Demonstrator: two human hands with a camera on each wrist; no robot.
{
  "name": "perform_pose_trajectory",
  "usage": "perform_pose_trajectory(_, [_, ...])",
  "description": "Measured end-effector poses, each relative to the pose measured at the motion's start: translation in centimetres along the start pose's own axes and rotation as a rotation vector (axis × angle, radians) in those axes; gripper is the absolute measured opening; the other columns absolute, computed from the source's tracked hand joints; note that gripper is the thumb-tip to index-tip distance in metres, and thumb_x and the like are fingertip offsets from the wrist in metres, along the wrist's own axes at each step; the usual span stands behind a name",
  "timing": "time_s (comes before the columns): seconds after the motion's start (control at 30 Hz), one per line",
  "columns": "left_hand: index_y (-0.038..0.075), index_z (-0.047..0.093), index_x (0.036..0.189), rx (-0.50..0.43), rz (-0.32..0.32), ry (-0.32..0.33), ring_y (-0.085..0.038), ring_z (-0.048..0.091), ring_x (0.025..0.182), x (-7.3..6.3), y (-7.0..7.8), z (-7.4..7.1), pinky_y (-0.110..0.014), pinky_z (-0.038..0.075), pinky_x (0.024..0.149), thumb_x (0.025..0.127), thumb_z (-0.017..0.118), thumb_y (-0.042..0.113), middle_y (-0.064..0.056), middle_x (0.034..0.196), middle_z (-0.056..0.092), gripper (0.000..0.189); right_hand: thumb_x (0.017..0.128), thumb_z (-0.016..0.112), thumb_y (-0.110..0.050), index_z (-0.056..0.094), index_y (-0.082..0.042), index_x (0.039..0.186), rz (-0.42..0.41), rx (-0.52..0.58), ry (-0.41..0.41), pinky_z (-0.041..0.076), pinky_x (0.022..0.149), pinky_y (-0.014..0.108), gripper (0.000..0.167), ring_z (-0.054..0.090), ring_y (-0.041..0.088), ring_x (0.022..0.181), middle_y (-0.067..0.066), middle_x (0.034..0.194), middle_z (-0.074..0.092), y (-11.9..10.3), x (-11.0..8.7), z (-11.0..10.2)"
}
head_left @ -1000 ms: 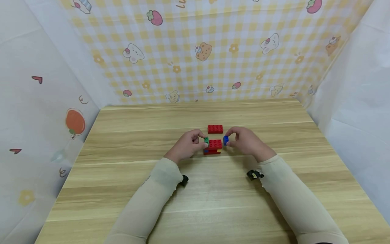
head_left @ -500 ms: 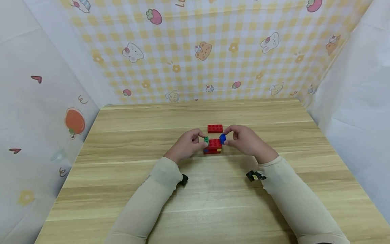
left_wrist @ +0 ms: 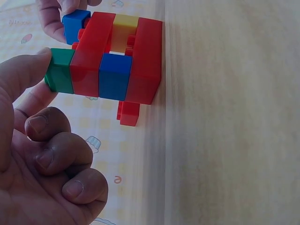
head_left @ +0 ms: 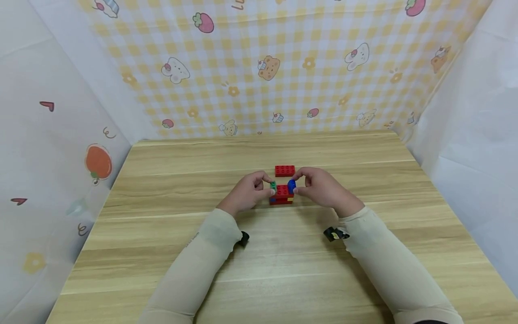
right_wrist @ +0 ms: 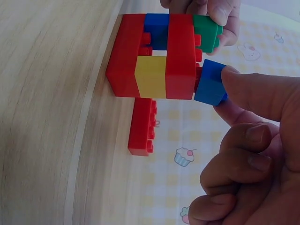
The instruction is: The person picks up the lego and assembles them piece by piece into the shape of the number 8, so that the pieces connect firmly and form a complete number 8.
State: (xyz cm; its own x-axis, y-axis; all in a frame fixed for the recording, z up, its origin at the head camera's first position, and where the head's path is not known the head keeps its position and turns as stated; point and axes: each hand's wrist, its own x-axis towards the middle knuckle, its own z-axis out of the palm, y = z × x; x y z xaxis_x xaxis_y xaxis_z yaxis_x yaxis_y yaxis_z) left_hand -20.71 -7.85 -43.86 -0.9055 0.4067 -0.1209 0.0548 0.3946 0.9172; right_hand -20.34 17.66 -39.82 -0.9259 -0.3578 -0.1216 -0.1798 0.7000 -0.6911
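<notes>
Head view: left hand (head_left: 252, 191) pinches green brick (head_left: 273, 185) on the left end of the upper red brick (head_left: 282, 191), same as both earlier frames. Right hand (head_left: 319, 188) pinches blue brick (head_left: 291, 186), now over the right end of that red brick; a second ago it was off to the right of the stack, half a second ago at its right edge. Loose red eight-stud brick (head_left: 285, 171) unmoved behind the stack on the wooden tabletop (head_left: 194, 180).

Left wrist view: green brick flush on the upper red brick, thumb on it, other three fingers curled. Below, the lower blue brick (left_wrist: 115, 76) and yellow brick (left_wrist: 124, 33) sit at opposite ends between the upper and bottom red brick (left_wrist: 147, 61).

Right wrist view: grasped blue brick tilted against the upper red brick, not flush, studs showing beside it; can't tell if they touch. Thumb on its outer side, three fingers curled.
</notes>
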Motion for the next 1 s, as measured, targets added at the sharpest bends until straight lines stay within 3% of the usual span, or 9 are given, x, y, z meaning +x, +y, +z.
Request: perform_pose_trajectory(1.0, [0.020,0.071,0.117,0.005,0.011,0.002,-0.017,0.041,0.059,0.17,-0.06,0.03,-0.031,0.039,0.059,0.100,0.075,0.023,0.000,0.072,0.047,0.018,0.098,0.076,-0.014,0.067,-0.008,0.123,0.001,0.083,-0.037,0.038,0.053,0.029,0.028,0.046,0.020,0.058,0.003,0.069,0.049,-0.01,0.15,0.61])
